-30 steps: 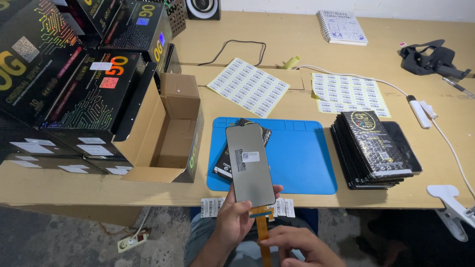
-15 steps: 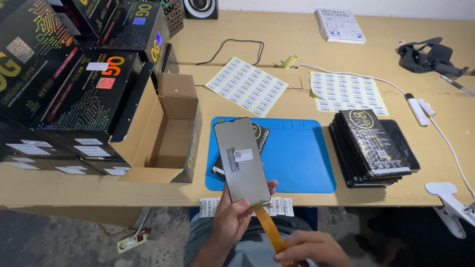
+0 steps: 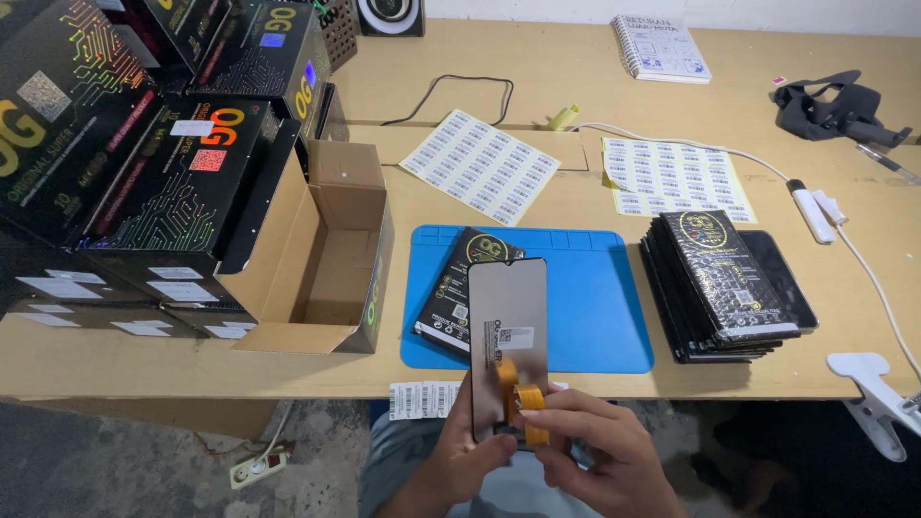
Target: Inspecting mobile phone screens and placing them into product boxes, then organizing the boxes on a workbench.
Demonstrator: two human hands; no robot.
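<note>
A grey-backed phone screen panel (image 3: 507,331) with a small white sticker is showing an orange flex ribbon (image 3: 523,403) folded at its lower end, above a bright blue work mat (image 3: 604,307) that is lying on the pale tan wooden tabletop (image 3: 576,77). On the mat a black packet (image 3: 459,288) is carrying a gold round emblem, and the stack of black packets (image 3: 720,288) beside it is showing a gold ring and fine white dotted print. White label sheets (image 3: 480,165) are showing rows of black barcodes, the open cardboard box (image 3: 321,259) is looking plain brown, and the black cartons (image 3: 115,163) are glowing with rainbow circuit lines and orange figures.
</note>
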